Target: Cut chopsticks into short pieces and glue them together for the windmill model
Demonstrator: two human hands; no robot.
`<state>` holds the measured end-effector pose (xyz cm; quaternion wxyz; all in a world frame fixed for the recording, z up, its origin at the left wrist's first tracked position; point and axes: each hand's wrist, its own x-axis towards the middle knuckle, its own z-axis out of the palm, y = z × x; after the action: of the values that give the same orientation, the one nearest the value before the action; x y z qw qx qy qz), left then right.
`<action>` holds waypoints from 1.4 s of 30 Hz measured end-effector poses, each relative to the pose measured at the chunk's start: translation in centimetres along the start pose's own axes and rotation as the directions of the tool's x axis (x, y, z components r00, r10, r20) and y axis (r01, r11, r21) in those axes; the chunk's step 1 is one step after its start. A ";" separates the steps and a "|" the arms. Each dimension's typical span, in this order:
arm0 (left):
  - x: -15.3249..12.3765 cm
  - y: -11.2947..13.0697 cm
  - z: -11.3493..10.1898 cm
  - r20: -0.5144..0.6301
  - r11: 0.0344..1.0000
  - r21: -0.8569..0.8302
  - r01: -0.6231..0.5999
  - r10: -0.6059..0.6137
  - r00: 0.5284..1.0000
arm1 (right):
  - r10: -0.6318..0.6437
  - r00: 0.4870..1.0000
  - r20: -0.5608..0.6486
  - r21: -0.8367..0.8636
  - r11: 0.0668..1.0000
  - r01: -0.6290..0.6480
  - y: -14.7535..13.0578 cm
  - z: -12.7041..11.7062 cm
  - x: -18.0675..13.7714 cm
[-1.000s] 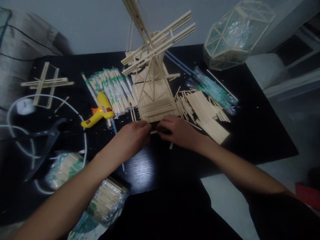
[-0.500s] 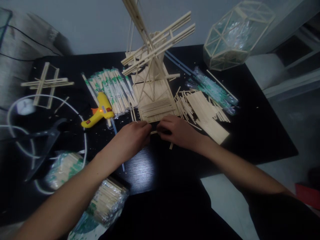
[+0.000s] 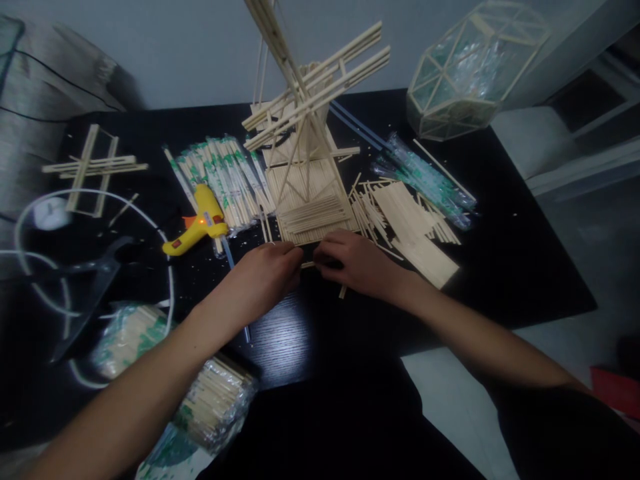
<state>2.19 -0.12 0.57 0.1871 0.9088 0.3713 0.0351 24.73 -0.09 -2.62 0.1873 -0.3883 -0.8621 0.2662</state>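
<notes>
My left hand (image 3: 265,277) and my right hand (image 3: 357,263) meet over the black table (image 3: 500,220), both with fingers curled. Between their fingertips lies a short wooden stick (image 3: 308,265), pinched from both ends. Just beyond them stands a windmill-like model (image 3: 305,127) built of wooden sticks, with a flat stick base (image 3: 313,213). Another stick (image 3: 343,291) pokes out under my right hand.
A yellow glue gun (image 3: 197,227) lies left of the model, beside wrapped chopsticks (image 3: 225,177). Loose sticks (image 3: 407,223) pile on the right. A stick-framed polyhedron (image 3: 465,67) stands back right. Stick bags (image 3: 215,400), scissors (image 3: 85,293), a white cord (image 3: 165,300) and a stick frame (image 3: 93,167) lie left.
</notes>
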 end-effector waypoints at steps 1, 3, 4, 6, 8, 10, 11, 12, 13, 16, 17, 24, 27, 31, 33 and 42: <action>0.0 0.0 0.0 -0.002 1.000 0.002 0.000 0.000 1.000 | 0.001 1.000 0.001 -0.002 1.000 -0.001 0.0 0.0 0.0; 0.0 0.0 0.0 -0.002 1.000 0.003 -0.001 0.001 1.000 | 0.002 1.000 -0.004 -0.003 1.000 -0.002 0.0 0.0 0.0; 0.0 -0.1 0.0 -0.002 1.000 0.001 0.000 0.000 1.000 | 0.004 1.000 -0.005 -0.004 1.000 -0.004 0.0 0.0 0.0; 0.0 -0.1 0.0 0.001 1.000 -0.005 0.002 -0.002 1.000 | 0.006 1.000 0.001 -0.002 1.000 -0.006 -0.1 0.0 0.0; -0.1 -0.1 0.0 0.007 1.000 -0.013 0.008 -0.008 1.000 | 0.010 1.000 0.005 -0.001 1.000 -0.010 -0.1 0.0 0.0; -0.1 -0.1 0.0 0.013 1.000 -0.017 0.010 -0.010 1.000 | 0.013 1.000 0.003 -0.003 1.000 -0.013 -0.1 0.0 0.0; -0.1 0.0 0.0 0.016 1.000 -0.016 0.012 -0.012 1.000 | 0.012 1.000 -0.001 -0.006 1.000 -0.012 -0.1 0.0 0.0; 0.0 0.0 0.0 0.020 1.000 -0.014 0.014 -0.014 1.000 | 0.010 1.000 -0.003 -0.009 1.000 -0.010 -0.1 0.0 0.0; 0.0 0.0 0.0 0.023 1.000 -0.013 0.017 -0.017 1.000 | 0.007 1.000 -0.004 -0.010 1.000 -0.007 -0.1 0.0 0.0; 0.0 0.1 0.0 0.030 1.000 -0.012 0.028 -0.028 0.999 | -0.003 1.000 -0.005 -0.006 1.000 0.003 -0.1 0.1 0.0; 0.0 0.0 0.0 0.031 0.999 -0.014 0.029 -0.029 0.999 | -0.004 1.000 -0.006 -0.003 1.000 0.004 0.0 0.1 0.0; 0.0 0.0 -0.1 0.010 1.000 -0.027 0.008 -0.007 1.000 | -0.005 1.000 -0.011 -0.008 1.000 0.005 0.1 0.1 0.0; 0.0 0.0 0.0 0.007 1.000 -0.027 0.007 -0.007 1.000 | 0.001 1.000 -0.012 -0.004 1.000 -0.001 0.1 0.1 0.0; 0.0 -0.1 0.1 0.005 1.000 -0.018 0.009 -0.009 1.000 | -0.007 1.000 -0.005 0.001 1.000 0.007 0.1 0.2 0.1; 0.1 -0.1 0.1 -0.003 1.000 -0.015 0.004 -0.004 1.000 | -0.008 1.000 -0.013 0.002 1.000 0.008 0.0 0.2 0.1; 0.0 -0.1 0.0 0.014 1.000 -0.014 0.014 -0.014 1.000 | -0.004 1.000 -0.010 -0.010 1.000 0.004 -0.1 0.0 0.0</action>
<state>2.16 -0.09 0.54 0.1964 0.9051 0.3760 0.0302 24.65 -0.12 -2.62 0.1903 -0.3888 -0.8632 0.2598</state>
